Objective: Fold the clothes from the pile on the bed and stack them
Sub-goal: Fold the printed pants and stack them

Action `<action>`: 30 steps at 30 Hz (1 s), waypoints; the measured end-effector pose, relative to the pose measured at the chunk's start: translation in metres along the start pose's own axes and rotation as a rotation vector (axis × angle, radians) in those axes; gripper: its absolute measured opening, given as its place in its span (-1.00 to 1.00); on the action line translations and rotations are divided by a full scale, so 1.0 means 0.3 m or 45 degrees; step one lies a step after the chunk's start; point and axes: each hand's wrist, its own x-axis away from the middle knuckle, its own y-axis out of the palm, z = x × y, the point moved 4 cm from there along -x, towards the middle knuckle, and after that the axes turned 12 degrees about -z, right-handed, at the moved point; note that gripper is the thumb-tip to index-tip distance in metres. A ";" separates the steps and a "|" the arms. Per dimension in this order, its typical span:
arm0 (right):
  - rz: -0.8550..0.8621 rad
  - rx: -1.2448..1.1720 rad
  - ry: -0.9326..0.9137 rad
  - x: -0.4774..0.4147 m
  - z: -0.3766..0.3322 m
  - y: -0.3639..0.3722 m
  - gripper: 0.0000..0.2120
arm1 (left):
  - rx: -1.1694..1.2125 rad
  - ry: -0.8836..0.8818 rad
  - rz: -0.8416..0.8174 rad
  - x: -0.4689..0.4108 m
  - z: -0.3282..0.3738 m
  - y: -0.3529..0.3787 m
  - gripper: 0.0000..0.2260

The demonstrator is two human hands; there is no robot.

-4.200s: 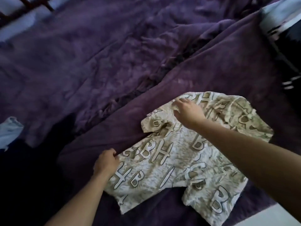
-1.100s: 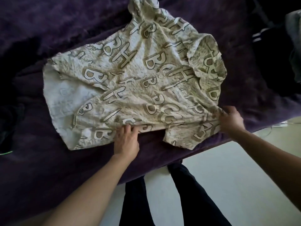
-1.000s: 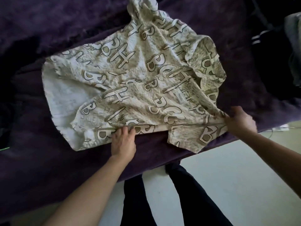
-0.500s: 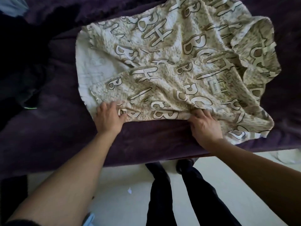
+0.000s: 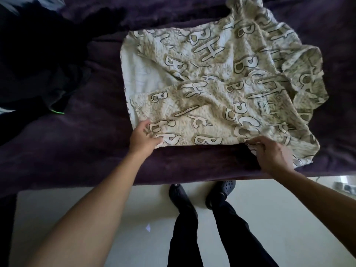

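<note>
Left hand (image 5: pixel 143 138): fingers spread and pressed flat on the near left corner of the letter-print T-shirt (image 5: pixel 221 83), nothing pinched that can be seen. Right hand (image 5: pixel 271 154): fingers curled at the shirt's near edge beside the lower sleeve; whether cloth is gripped cannot be told. The shirt lies spread and wrinkled on the purple bedspread (image 5: pixel 86 151), hem to the left with its pale inside showing, near side folded inward. Dark clothing (image 5: pixel 38 64) sits well apart at left.

Bare forearms, black trousers (image 5: pixel 185 234) and dark perforated clogs (image 5: pixel 224 187) on both feet.
</note>
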 end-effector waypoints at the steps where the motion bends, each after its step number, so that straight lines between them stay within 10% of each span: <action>1: -0.095 0.109 -0.007 0.017 0.008 -0.002 -0.79 | 0.078 -0.014 -0.063 0.029 -0.032 -0.028 -0.35; 8: -0.716 0.668 -0.031 0.106 -0.020 0.026 -0.77 | -0.371 -0.338 -0.273 0.117 -0.088 -0.177 -0.54; 13: -0.442 0.327 -0.188 0.015 -0.170 -0.022 -0.88 | -0.582 -0.151 0.202 -0.016 0.034 -0.192 -0.74; 18: -0.284 0.172 -0.391 -0.140 -0.364 0.011 -0.88 | -0.903 -0.137 0.066 -0.195 0.075 -0.125 -0.47; 24: -0.423 0.114 -0.462 -0.267 -0.496 0.033 -0.83 | -0.712 -0.064 0.432 -0.263 0.187 -0.237 -0.95; 30: -0.439 0.156 -0.493 -0.440 -0.547 0.000 -0.84 | -0.739 -0.092 0.284 -0.486 0.314 -0.296 -0.52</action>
